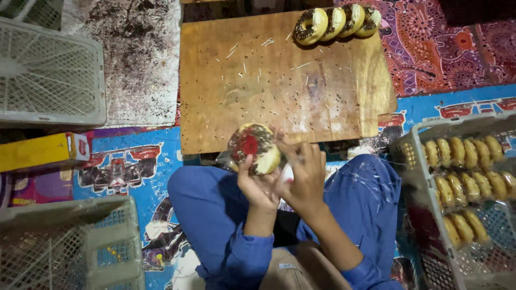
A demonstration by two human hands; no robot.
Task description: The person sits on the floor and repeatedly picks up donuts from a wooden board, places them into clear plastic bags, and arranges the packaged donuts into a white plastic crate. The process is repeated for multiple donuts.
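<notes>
From the head camera, the left hand point(257, 185) curls its fingers closed around a sprinkled doughnut in a clear wrapper point(254, 148), held just over the near edge of the wooden board point(279, 86). The right hand point(302, 174) pinches the wrapper beside it. Four doughnuts point(336, 22) line the board's far edge; a basket point(414, 156) of wrapped doughnuts stands at right.

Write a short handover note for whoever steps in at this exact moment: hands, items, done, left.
Left hand: holds a round sprinkle-topped doughnut in a clear plastic bag.
Right hand: fingers at the bag's edge beside it.
Wooden board: four unwrapped sprinkled doughnuts lined at its far edge.
Grey plastic basket, right: rows of bagged doughnuts.
Done: those rows.
Left: this one, plus four.
</notes>
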